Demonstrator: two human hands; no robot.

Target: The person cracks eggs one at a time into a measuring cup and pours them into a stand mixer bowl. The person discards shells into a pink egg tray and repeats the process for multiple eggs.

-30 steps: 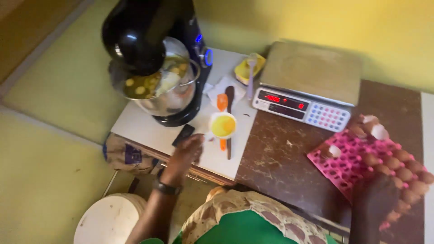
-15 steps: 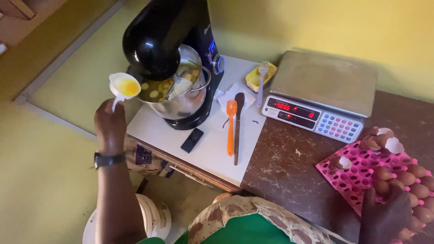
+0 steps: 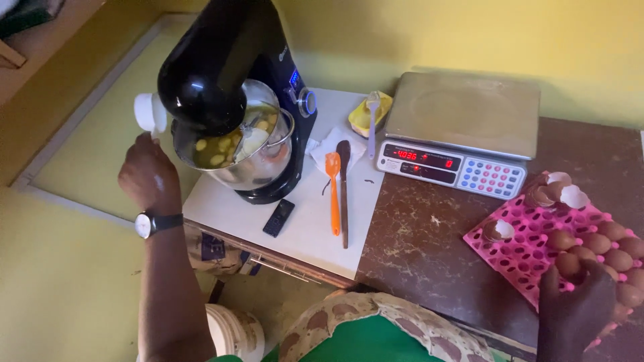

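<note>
You are tipping a small white cup point(image 3: 149, 112) with your left hand point(image 3: 149, 179), fingers clamped around its lower part, so that its mouth is leaning in toward the steel mixing bowl point(image 3: 241, 151) under the head of the black stand mixer point(image 3: 228, 60). The bowl is already holding yellow yolks and liquid. Judging from the angle, the pour is going best if you are keeping the cup's lip directly over the gap between the bowl rim and the mixer head (that opening looks narrow), and turning your wrist slowly so nothing is running down the outside onto the white board point(image 3: 302, 228). Your right hand point(image 3: 575, 305) is resting on the pink egg tray point(image 3: 523, 251) at the table's near right corner, fingers curled over a brown egg point(image 3: 569, 263); whether they are actually gripping it I cannot tell. Broken shells are sitting at the tray's far end. An orange spatula point(image 3: 333, 191) and a dark knife point(image 3: 344, 188) are lying side by side on the board, just beside the mixer, with a digital scale point(image 3: 463, 134) behind them.
</note>
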